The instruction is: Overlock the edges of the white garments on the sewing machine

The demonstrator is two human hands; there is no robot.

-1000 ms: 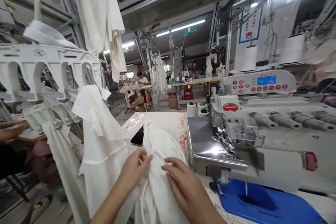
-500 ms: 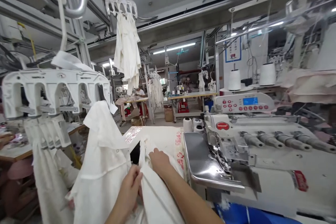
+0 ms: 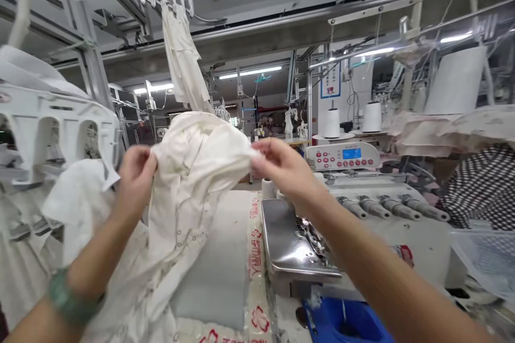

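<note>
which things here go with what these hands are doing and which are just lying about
In use or likely connected:
- white garment, held up between left hand and right hand
- sewing machine, probably; neither hand touches it

Apparently just lying about:
- checked cloth, far right
- translucent plastic basket, below that cloth

A creamy white garment (image 3: 197,161) dotted with small, sparse dark motifs.
The bangle (image 3: 70,300) is mottled green. White covers the hanger (image 3: 72,110), the thread cones (image 3: 372,118) and the sewing machine (image 3: 418,246), whose control panel (image 3: 333,151) carries red buttons (image 3: 351,163) and a blue screen (image 3: 351,154); its plate (image 3: 284,230) is shiny silver. Red characters and flower outlines mark the cream edging (image 3: 254,278) around a plain grey sheet (image 3: 225,268). The tray (image 3: 328,324) is strong blue, the fabric (image 3: 420,131) at right pale pink, the cloth (image 3: 478,187) below it black-and-white checked, the poster (image 3: 330,77) white with a blue border.
</note>
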